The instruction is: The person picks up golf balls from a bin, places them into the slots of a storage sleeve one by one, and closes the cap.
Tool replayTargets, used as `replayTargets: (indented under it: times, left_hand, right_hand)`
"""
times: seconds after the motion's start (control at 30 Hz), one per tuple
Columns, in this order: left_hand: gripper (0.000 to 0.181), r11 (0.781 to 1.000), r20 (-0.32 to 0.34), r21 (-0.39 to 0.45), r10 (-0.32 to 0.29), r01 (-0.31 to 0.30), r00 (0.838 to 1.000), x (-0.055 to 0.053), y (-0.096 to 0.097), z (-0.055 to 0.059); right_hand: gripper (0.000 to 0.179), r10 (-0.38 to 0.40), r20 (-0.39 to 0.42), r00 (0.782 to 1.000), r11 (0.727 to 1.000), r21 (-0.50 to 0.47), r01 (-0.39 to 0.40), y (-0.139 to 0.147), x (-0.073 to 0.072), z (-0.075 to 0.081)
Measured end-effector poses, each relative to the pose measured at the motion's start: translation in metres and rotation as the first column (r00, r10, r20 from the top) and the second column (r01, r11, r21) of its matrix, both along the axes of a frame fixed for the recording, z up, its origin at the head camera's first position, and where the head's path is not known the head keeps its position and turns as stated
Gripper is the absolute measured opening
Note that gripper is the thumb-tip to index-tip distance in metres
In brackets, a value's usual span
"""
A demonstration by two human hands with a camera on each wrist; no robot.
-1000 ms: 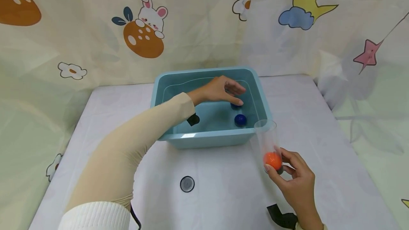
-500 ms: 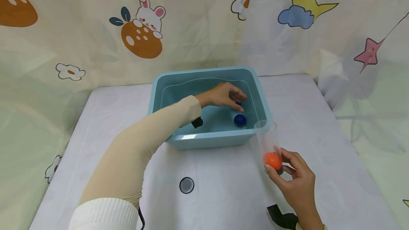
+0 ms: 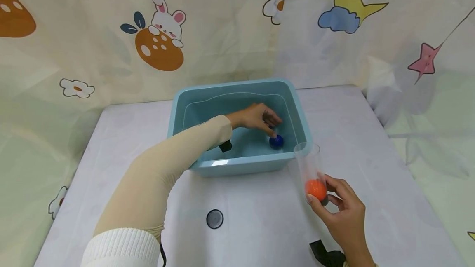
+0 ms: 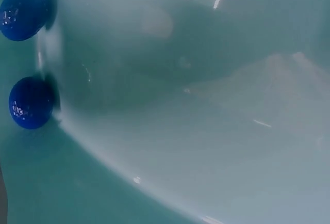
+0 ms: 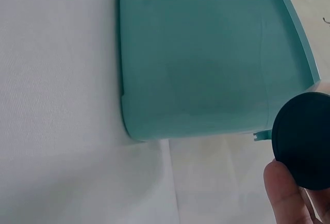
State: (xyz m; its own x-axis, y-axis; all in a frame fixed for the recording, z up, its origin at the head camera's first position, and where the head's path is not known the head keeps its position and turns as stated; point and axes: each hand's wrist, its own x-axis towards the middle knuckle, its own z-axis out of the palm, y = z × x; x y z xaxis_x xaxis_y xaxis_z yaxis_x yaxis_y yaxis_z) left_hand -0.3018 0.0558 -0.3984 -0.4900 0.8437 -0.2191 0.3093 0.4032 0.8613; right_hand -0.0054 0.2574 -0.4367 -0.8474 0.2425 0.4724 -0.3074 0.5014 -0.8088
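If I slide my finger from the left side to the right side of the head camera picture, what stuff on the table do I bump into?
Round black cap → left hand inside the tub → blue ball → orange ball in the clear tube → right hand.

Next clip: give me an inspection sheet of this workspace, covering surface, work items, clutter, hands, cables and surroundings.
Surface: table under a white cloth.
Work items: blue tub holding water; blue ball in it; the left wrist view shows two blue balls in the water. Clear tube stands tilted on the table, orange ball inside near its bottom.
Clutter: round black cap lying on the cloth in front of the tub.
Hands: left hand reaches into the tub, fingertips at the blue ball; grip not clear. Right hand holds the tube's lower end.
Cables: nothing seen.
Surroundings: cartoon-print curtain behind and beside the table.
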Motion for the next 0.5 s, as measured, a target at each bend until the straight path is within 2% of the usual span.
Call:
replayTargets:
  times: [0.27,0.5]
  left_hand:
    - [0.053,0.997,-0.016,-0.08,-0.024,0.022,1.0,0.0,0.008,-0.012]
    - [0.052,0.99,-0.027,-0.137,-0.026,0.022,0.999,0.002,0.012,-0.019]
  right_hand:
    - [0.07,-0.017,0.019,1.0,1.0,0.013,0.017,0.001,0.0,-0.001]
    - [0.07,0.017,-0.012,1.0,0.999,-0.03,-0.018,0.003,0.0,-0.006]
